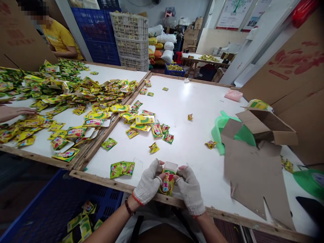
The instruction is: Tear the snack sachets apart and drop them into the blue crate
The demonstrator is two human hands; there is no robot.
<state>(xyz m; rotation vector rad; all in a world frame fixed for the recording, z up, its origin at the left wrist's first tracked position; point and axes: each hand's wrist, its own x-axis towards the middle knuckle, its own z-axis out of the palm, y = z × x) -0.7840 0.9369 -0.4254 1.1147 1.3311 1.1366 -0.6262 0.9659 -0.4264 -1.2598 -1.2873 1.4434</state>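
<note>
Both my hands wear white knitted gloves with the fingertips bare. Between them is a small yellow and green candy box [167, 180], held upright at the table's front edge with its pale top flap raised. My left hand [149, 180] grips its left side, thumb on the front. My right hand [189, 189] grips the right side with thumb and fingers. Left of my left hand lie green candy sachets [122, 169] in a short row. Beyond my hands are a twisted yellow sachet [154, 147] and a loose pile of flat boxes [144, 119] and sachets.
Another person's hand [17, 112] rests by a big heap of boxes and sachets [96, 92] on the left table. A wooden strip [101, 143] divides the tables. Right stand an opened cardboard carton [255, 165] and a green basin [219, 130]. A blue crate [108, 199] sits below left.
</note>
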